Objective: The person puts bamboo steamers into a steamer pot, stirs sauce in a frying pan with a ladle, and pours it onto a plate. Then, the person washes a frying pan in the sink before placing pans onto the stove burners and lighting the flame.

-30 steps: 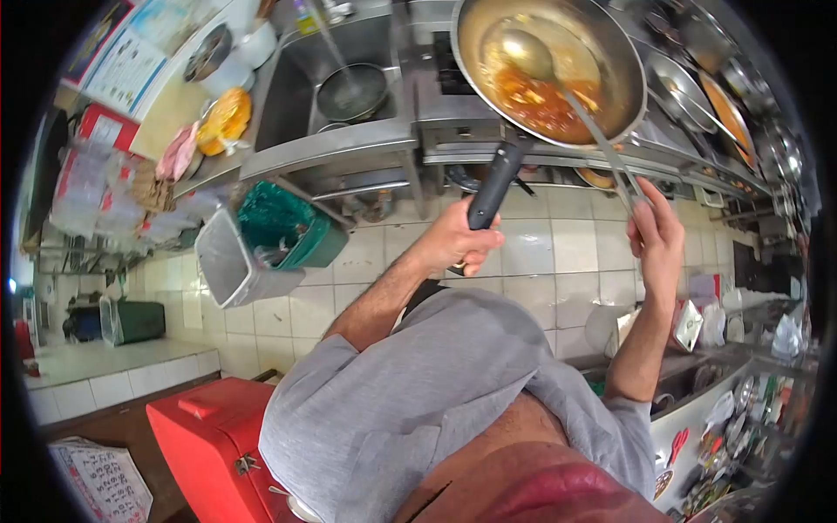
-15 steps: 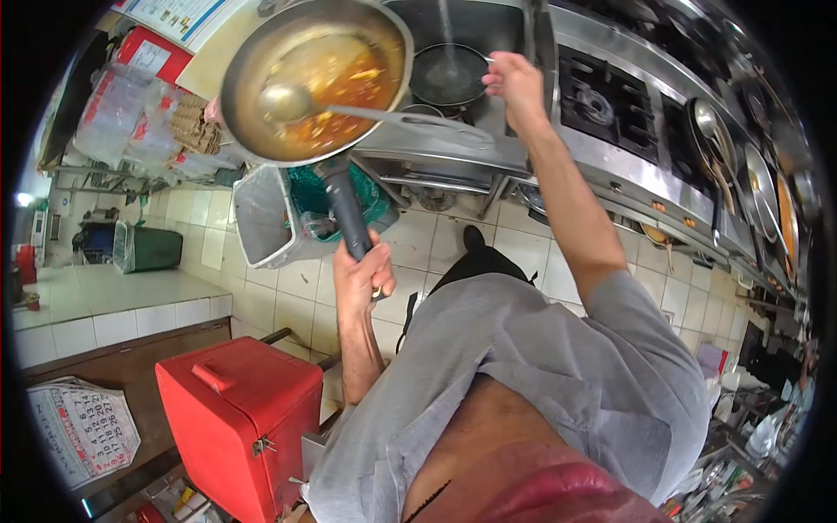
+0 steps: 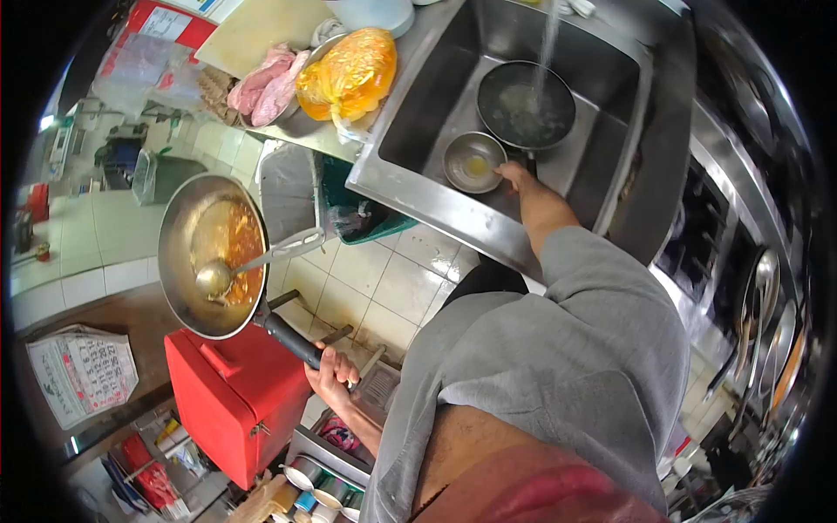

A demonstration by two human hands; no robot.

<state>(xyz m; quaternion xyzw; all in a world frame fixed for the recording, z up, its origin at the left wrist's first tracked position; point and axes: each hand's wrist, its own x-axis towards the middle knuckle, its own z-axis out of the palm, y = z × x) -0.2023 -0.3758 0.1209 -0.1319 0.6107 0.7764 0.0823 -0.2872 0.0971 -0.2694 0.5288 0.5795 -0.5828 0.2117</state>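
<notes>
My left hand (image 3: pixel 333 373) is closed round the black handle of a wok-like frying pan (image 3: pixel 185 261), held out over a red box. Reddish-brown sauce with bits of food coats the pan, and a metal ladle (image 3: pixel 214 279) rests in it, its handle over the rim. My right hand (image 3: pixel 521 180) reaches into the sink, fingers closed at the rim of a small metal bowl (image 3: pixel 464 177) with a little yellowish liquid. Beside it, water runs into a black frying pan (image 3: pixel 514 109) whose handle points towards my right hand.
The steel sink (image 3: pixel 397 179) has a raised edge. Left of it are a yellow-orange filled plastic bag (image 3: pixel 349 74) and pink raw meat (image 3: pixel 266 87). Bins (image 3: pixel 292 187) stand below, the red box (image 3: pixel 235 392) stands at lower left, and a stove (image 3: pixel 702 235) is at right.
My left hand has swung the frying pan with the ladle left and down, away from the sink. My right hand has moved down to the small bowl, and the view has turned.
</notes>
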